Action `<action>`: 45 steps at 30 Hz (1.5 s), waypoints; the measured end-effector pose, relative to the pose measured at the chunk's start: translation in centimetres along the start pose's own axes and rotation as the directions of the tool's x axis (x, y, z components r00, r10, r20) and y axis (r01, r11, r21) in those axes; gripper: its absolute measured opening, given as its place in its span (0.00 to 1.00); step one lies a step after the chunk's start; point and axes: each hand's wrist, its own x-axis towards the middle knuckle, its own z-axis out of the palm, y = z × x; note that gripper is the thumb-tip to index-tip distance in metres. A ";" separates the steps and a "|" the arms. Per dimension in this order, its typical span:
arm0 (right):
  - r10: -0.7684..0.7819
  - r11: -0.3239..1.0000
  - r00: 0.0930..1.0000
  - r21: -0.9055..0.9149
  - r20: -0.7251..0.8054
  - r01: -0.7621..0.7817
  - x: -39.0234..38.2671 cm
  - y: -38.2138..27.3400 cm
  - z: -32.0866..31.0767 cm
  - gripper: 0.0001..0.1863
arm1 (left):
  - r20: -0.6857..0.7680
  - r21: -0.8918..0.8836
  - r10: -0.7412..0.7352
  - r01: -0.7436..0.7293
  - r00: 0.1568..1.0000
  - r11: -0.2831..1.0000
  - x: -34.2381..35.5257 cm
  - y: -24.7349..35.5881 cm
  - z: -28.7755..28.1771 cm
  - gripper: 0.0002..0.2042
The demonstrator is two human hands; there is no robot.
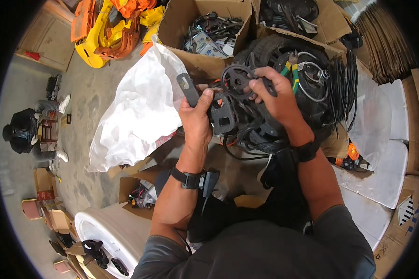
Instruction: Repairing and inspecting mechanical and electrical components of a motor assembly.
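Note:
My left hand is closed round a black flat bar with a slot near its upper end; the thumb presses along it. Just right of that hand is a black pedal-like part with rectangular openings; I cannot tell whether the same hand holds it. My right hand grips a black crank, with a round, spoked disc at its left end. Both hands are above a pile of black tyres and cables. Green-and-yellow handled pliers lie on the tyres, beyond my right hand.
A white plastic sheet spreads to the left. Cardboard boxes of metal parts stand at the back, beside orange and yellow plastic panels. Black cables hang at right. A white drum stands lower left; another person sits farther left.

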 end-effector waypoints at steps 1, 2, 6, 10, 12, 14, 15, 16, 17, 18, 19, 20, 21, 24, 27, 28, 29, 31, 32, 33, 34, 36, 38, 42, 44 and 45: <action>0.002 1.000 1.000 0.003 0.003 -0.002 -0.2 0.1 0.2 0.12 | -0.039 -0.004 0.032 -0.032 0.999 0.999 0.1 -0.1 0.0 0.09; 0.027 0.999 0.998 -0.029 0.054 -0.026 -0.5 0.1 0.7 0.12 | -0.078 -0.007 0.064 -0.065 0.995 0.998 0.1 -0.2 0.0 0.09; 0.111 0.993 0.984 -0.059 0.137 -0.104 -1.2 -0.6 1.9 0.12 | -0.134 0.055 0.181 -0.175 0.974 0.983 0.4 -0.6 -0.2 0.07; 0.116 0.993 0.982 0.021 0.150 -0.120 -1.3 -0.4 1.8 0.13 | -0.183 0.087 0.223 -0.210 0.958 0.974 0.7 -0.7 -0.4 0.07; 0.116 0.992 0.979 0.035 0.167 -0.124 -1.2 -0.3 1.9 0.13 | -0.207 0.096 0.240 -0.225 0.948 0.970 0.9 -0.8 -0.7 0.08; 0.119 0.990 0.976 0.049 0.182 -0.129 -1.3 -0.2 2.2 0.13 | -0.221 0.083 0.246 -0.233 0.944 0.969 1.0 -0.7 -0.5 0.08; 0.120 0.992 0.978 0.026 0.171 -0.126 -1.5 -0.2 2.5 0.13 | -0.233 0.071 0.252 -0.242 0.939 0.968 1.0 -0.7 -0.3 0.08; 0.122 0.992 0.980 0.004 0.159 -0.124 -1.6 -0.1 2.7 0.13 | -0.235 0.071 0.252 -0.242 0.939 0.968 1.0 -0.7 -0.4 0.08; 0.123 0.992 0.979 0.004 0.160 -0.125 -1.6 -0.1 2.9 0.13 | -0.253 0.071 0.242 -0.231 0.937 0.970 1.1 -0.7 -0.4 0.08; 0.117 0.993 0.980 0.009 0.160 -0.120 -1.6 -0.1 3.1 0.13 | -0.271 0.070 0.232 -0.221 0.934 0.973 1.1 -0.6 -0.5 0.08; 0.112 0.993 0.981 0.013 0.160 -0.115 -1.7 -0.1 3.1 0.13 | -0.273 0.068 0.231 -0.221 0.934 0.973 1.1 -0.6 -0.4 0.08; 0.113 0.993 0.980 0.011 0.162 -0.116 -1.7 0.0 3.1 0.13 | -0.254 0.075 0.226 -0.213 0.940 0.974 1.1 -0.6 -0.4 0.08; 0.126 0.992 0.980 0.012 0.156 -0.129 -1.7 0.1 2.9 0.14 | -0.236 0.081 0.220 -0.206 0.947 0.975 1.1 -0.6 -0.3 0.08; 0.161 0.986 0.975 0.019 0.154 -0.166 -1.6 -0.2 3.2 0.14 | -0.228 0.116 0.251 -0.230 0.941 0.966 1.1 -0.7 -0.4 0.08; 0.201 0.977 0.964 0.034 0.172 -0.210 -1.5 -0.4 3.1 0.14 | -0.207 0.117 0.226 -0.205 0.952 0.972 1.1 -0.5 -0.6 0.09; 0.214 0.973 0.958 0.047 0.192 -0.226 -1.4 -0.5 3.0 0.14 | -0.207 0.117 0.226 -0.205 0.952 0.972 1.1 -0.4 -0.7 0.09; 0.214 0.973 0.958 0.046 0.192 -0.226 -1.4 -0.4 3.0 0.14 | -0.197 0.092 0.217 -0.202 0.956 0.975 1.2 -0.2 -0.7 0.09; 0.216 0.964 0.954 0.112 0.209 -0.243 -1.4 -0.2 3.0 0.13 | -0.188 0.066 0.206 -0.197 0.960 0.978 1.1 0.0 -0.6 0.10; 0.218 0.963 0.953 0.111 0.209 -0.244 -1.5 -0.1 3.1 0.13 | -0.175 0.056 0.197 -0.190 0.965 0.980 1.0 0.2 -0.4 0.10; 0.193 0.972 0.960 0.091 0.202 -0.214 -1.7 0.0 3.3 0.13 | -0.162 0.046 0.188 -0.183 0.969 0.982 0.9 0.3 -0.3 0.10; 0.166 0.980 0.966 0.074 0.198 -0.184 -1.7 0.1 3.6 0.14 | -0.165 0.046 0.189 -0.183 0.968 0.982 0.9 0.2 -0.3 0.10; 0.170 0.980 0.962 0.064 0.216 -0.188 -1.7 0.0 3.9 0.16 | -0.201 0.075 0.224 -0.213 0.953 0.974 1.0 -0.1 -0.2 0.10; 0.178 0.980 0.957 0.050 0.228 -0.194 -1.9 0.2 4.1 0.18 | -0.175 0.151 0.243 -0.218 0.954 0.964 0.8 -0.4 -0.1 0.09; -0.077 0.989 0.984 -0.109 0.163 0.096 -1.5 0.6 4.2 0.21 | -0.127 0.131 0.249 -0.233 0.960 0.964 0.7 -0.5 0.3 0.08; -0.027 0.997 0.989 -0.069 0.149 0.037 -1.2 0.0 3.8 0.21 | -0.122 0.120 0.219 -0.204 0.968 0.972 0.8 -0.2 0.2 0.08; 0.062 0.998 0.990 -0.009 0.127 -0.062 -1.1 -0.6 3.5 0.20 | -0.117 0.110 0.188 -0.176 0.975 0.978 0.9 0.1 0.1 0.08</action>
